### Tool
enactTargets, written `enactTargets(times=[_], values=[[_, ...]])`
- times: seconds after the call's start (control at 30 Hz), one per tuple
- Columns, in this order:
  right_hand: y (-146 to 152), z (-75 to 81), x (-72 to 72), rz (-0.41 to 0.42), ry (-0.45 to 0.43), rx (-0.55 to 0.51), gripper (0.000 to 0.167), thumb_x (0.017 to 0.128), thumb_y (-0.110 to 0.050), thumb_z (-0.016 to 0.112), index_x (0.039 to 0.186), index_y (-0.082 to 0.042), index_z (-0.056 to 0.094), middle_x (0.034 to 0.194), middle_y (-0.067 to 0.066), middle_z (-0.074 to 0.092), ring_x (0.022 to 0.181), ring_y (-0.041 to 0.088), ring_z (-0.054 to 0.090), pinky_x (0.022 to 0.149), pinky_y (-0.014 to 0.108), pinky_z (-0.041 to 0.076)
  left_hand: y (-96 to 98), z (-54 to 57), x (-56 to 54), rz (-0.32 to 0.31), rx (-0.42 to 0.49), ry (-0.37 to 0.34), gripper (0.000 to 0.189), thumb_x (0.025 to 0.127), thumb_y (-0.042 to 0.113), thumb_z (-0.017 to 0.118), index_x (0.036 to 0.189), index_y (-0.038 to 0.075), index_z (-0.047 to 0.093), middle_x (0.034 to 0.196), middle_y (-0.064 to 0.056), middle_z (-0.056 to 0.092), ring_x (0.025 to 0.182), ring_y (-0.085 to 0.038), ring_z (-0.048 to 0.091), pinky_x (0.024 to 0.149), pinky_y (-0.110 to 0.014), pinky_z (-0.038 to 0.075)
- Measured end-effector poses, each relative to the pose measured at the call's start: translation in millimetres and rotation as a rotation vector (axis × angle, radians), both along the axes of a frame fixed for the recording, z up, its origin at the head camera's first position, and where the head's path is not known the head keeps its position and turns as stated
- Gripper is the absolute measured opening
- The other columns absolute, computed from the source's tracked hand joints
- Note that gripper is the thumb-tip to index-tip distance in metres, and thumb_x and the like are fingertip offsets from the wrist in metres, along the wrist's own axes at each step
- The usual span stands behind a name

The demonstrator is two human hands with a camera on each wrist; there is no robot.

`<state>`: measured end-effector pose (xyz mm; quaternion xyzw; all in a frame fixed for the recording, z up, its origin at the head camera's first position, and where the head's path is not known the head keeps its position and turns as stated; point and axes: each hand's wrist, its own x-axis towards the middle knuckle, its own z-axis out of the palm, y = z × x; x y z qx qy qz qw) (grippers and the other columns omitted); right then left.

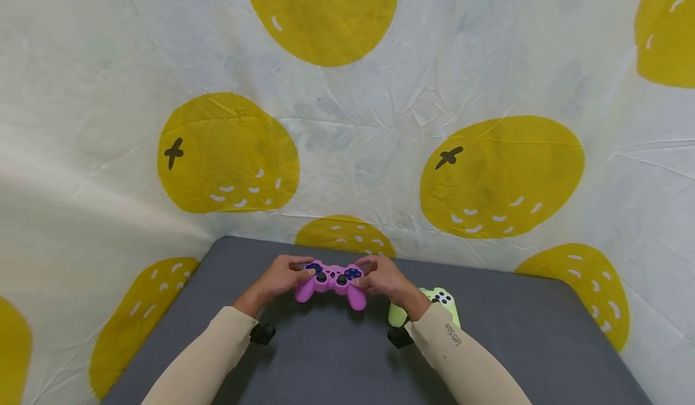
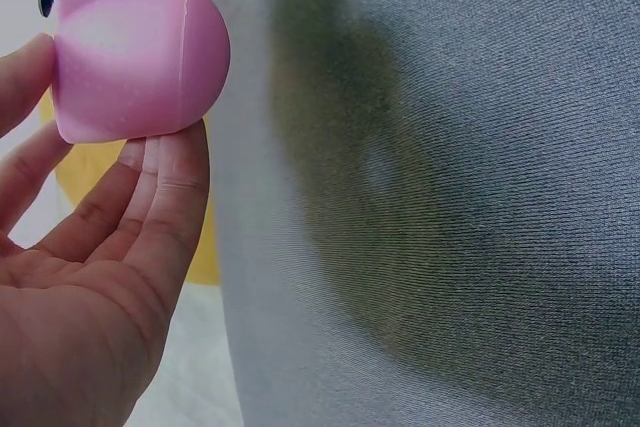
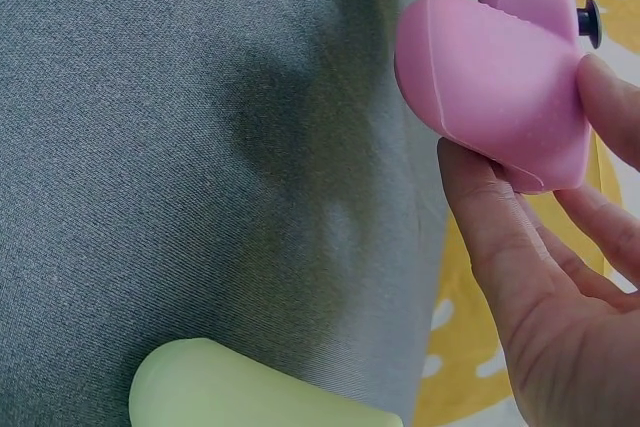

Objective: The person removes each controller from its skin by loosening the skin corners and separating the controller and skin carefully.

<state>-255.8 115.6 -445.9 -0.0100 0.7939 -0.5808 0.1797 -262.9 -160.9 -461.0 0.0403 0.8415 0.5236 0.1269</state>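
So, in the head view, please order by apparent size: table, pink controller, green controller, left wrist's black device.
1. Table
2. Pink controller and green controller: unsure which looks larger, since the right arm partly hides the green one.
3. Left wrist's black device

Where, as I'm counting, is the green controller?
In the head view, the green controller lies on the table, right of the pink controller, partly behind the right sleeve.
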Motion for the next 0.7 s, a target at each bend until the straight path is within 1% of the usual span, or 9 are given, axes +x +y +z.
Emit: enactTargets(times=[0.1, 0.53, 0.7], values=[[0.5, 1.1, 0.0, 0.002, 0.007, -0.001, 0.052, 0.084, -0.007, 0.083, 0.132, 0.001, 0.064, 0.111, 0.018, 0.068, 0.084, 0.021, 0.067, 0.08, 0.041, 0.064, 0.5, 1.6, 0.3, 0.008, -0.009, 0.003, 0.045, 0.096, 0.028, 0.076, 0.138, 0.013, 0.069, 0.12, -0.013, 0.076, 0.088, -0.016, 0.071, 0.083, -0.036, 0.062], [3.7, 7.3, 3.8, -0.01, 0.006, 0.007, 0.051, 0.086, -0.008, 0.082, 0.133, -0.001, 0.064, 0.113, 0.018, 0.069, 0.088, 0.023, 0.067, 0.08, 0.038, 0.064, 3.9, 6.7, 1.4, -0.001, -0.001, 0.007, 0.045, 0.096, 0.027, 0.075, 0.138, 0.012, 0.069, 0.122, -0.013, 0.076, 0.09, -0.017, 0.071, 0.084, -0.036, 0.062], [5.7, 10.9, 4.6, 0.005, 0.018, 0.001, 0.05, 0.087, -0.008, 0.081, 0.133, 0.0, 0.063, 0.113, 0.019, 0.068, 0.087, 0.022, 0.067, 0.08, 0.039, 0.064, 4.5, 9.2, 0.6, -0.002, 0.008, 0.011, 0.045, 0.096, 0.027, 0.076, 0.138, 0.012, 0.069, 0.122, -0.014, 0.076, 0.091, -0.018, 0.071, 0.084, -0.037, 0.062]])
